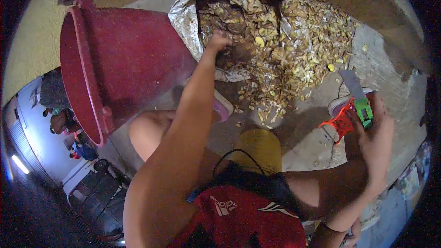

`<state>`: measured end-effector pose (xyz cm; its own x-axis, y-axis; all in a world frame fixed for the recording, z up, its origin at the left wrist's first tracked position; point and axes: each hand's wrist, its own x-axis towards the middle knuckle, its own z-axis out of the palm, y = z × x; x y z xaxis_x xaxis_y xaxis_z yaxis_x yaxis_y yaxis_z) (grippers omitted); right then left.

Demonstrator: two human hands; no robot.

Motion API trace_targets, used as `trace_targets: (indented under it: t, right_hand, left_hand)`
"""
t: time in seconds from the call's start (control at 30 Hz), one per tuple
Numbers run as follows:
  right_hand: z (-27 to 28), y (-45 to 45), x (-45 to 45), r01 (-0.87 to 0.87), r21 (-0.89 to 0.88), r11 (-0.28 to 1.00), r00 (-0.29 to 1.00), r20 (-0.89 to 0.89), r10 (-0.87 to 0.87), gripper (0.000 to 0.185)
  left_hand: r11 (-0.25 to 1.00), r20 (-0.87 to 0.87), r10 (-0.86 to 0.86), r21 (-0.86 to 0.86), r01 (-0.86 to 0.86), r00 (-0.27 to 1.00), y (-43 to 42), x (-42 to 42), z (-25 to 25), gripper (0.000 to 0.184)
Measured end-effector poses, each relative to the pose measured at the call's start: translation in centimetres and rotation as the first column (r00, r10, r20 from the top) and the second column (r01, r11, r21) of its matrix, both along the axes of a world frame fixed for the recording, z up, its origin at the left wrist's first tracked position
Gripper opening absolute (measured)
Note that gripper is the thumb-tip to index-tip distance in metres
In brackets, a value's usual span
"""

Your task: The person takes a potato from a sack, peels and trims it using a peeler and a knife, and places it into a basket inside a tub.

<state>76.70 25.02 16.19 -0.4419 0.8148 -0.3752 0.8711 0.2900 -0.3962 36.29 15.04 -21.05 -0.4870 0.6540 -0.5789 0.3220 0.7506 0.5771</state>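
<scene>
Right hand (pixel 379 126) grasped a green-handled tool (pixel 364 112) at three o'clock, long axis and grey blade (pixel 351 82) pointed toward eleven; left hand (pixel 220 41) sat at twelve, among scraps (pixel 317 41) in a sack (pixel 186 25), grasp impossible to tell

Dirty white sack (pixel 184 24) lies open-mouthed at twelve o'clock; brownish pieces (pixel 310 41) spread toward one; green-handled tool (pixel 363 109) at three, grey blade toward eleven.

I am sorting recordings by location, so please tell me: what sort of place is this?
Probably a rough work area, perhaps a workshop: brownish pieces lie heaped in and beside a pale sack on the hard floor, with a large red tub close by.
</scene>
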Motion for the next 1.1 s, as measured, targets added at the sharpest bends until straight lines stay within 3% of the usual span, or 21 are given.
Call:
trace_targets:
  t: [0.1,0.2,0.4,0.5,0.6,0.7,0.8,0.83,0.93,0.97,1.1]
  right_hand:
    - [-0.1,-0.1,0.1,-0.076,0.020,0.997,0.996,-0.054,0.077,0.028]
    - [-0.2,-0.3,-0.1,-0.046,-0.023,0.999,0.999,0.001,0.046,0.030]
    - [-0.3,-0.2,-0.2,-0.062,0.021,0.998,0.997,-0.054,0.063,0.032]
    - [-0.2,-0.4,-0.2,-0.111,0.041,0.993,0.993,-0.027,0.112,0.030]
    - [0.1,-1.0,-0.4,-0.086,0.032,0.996,0.996,-0.024,0.086,0.028]
    - [0.4,-1.2,-0.2,-0.056,-0.051,0.997,0.998,-0.016,0.055,0.027]
    - [-0.2,-1.3,1.1,-0.067,0.060,0.996,0.984,-0.163,0.076,0.028]
    - [0.1,-1.3,1.2,-0.073,0.052,0.996,0.984,-0.156,0.081,0.028]
    - [1.1,-1.7,1.6,-0.083,0.042,0.996,0.984,-0.152,0.088,0.028]
    - [1.3,-1.9,1.8,-0.087,0.056,0.995,0.982,-0.166,0.095,0.028]
    - [0.7,-2.6,2.5,-0.091,0.147,0.985,0.973,-0.199,0.119,0.028]
  left_hand:
    - [0.995,0.085,-0.085,-0.037,0.088,0.993,0.0,0.2,1.9,0.075]
    - [0.964,0.009,-0.230,-0.136,0.229,0.973,0.4,1.2,3.7,0.076]
    - [0.975,-0.163,-0.215,-0.086,0.203,0.963,-0.6,1.9,4.4,0.061]
    - [0.992,-0.246,-0.096,0.050,0.112,0.964,-1.3,3.5,5.6,0.056]
    - [0.989,-0.444,-0.134,0.002,0.150,0.886,-1.7,3.9,4.5,0.055]
    - [0.999,-0.335,-0.035,-0.032,0.026,0.941,-2.2,4.0,6.7,0.053]
    - [0.997,-0.259,0.080,0.036,-0.073,0.962,-3.6,1.9,7.0,0.049]
    - [0.996,-0.307,0.087,0.053,-0.074,0.948,-3.1,3.5,11.9,0.045]
    - [0.986,-0.221,0.138,-0.056,-0.154,0.965,-2.9,2.5,16.3,0.042]
    - [0.984,-0.035,0.161,-0.073,-0.163,0.986,-2.7,2.5,17.9,0.037]
    - [0.971,0.254,0.098,0.186,-0.148,0.962,-2.1,5.4,25.1,0.029]
